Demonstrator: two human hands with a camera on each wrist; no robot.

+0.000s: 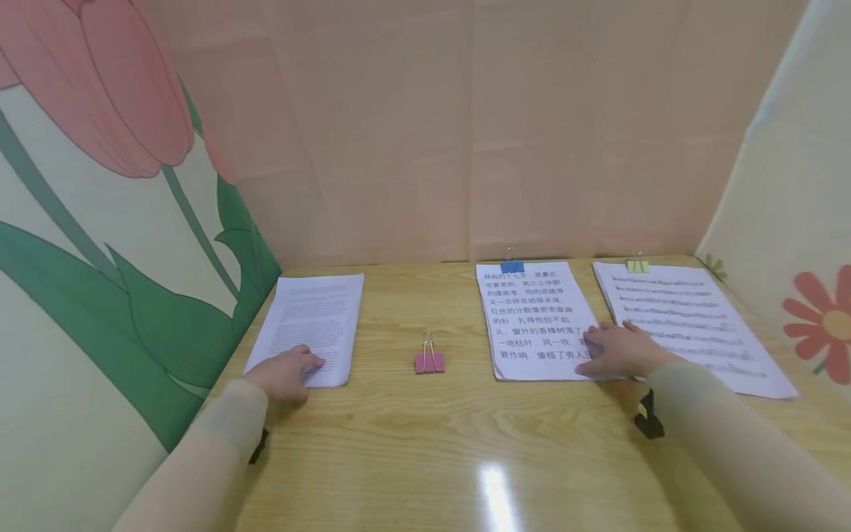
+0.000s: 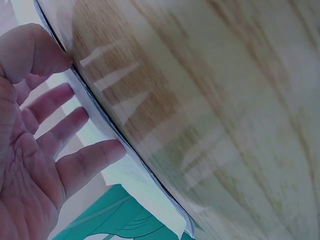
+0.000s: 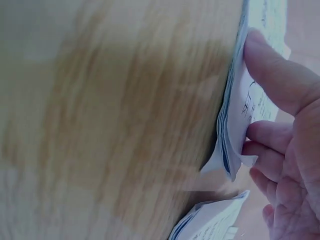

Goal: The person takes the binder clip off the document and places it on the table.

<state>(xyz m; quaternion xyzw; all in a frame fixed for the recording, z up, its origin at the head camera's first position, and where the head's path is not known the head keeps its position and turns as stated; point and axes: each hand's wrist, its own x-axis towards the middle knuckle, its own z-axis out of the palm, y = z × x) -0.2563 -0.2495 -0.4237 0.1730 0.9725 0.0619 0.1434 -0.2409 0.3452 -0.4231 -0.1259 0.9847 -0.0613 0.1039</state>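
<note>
My left hand (image 1: 281, 374) rests at the near edge of a stack of printed pages (image 1: 319, 314) on the left, its fingers spread loosely over the paper. No clip shows on that stack. My right hand (image 1: 625, 349) touches the near right corner of a large-print stack (image 1: 532, 310), which has a blue binder clip (image 1: 513, 267) at its top. In the right wrist view, the thumb lies on the top page (image 3: 241, 112) and a corner curls up by the fingers. Between the two stacks lies a pink binder clip (image 1: 429, 362), its wire handles pointing away from me.
At the right is a stack of sheet music (image 1: 691, 318) with a yellow-green binder clip (image 1: 637, 267). The wooden table (image 1: 412, 443) meets a pinkish back curtain (image 1: 372, 148). Printed flower panels stand on both sides, a tulip panel (image 1: 133, 295) at the left.
</note>
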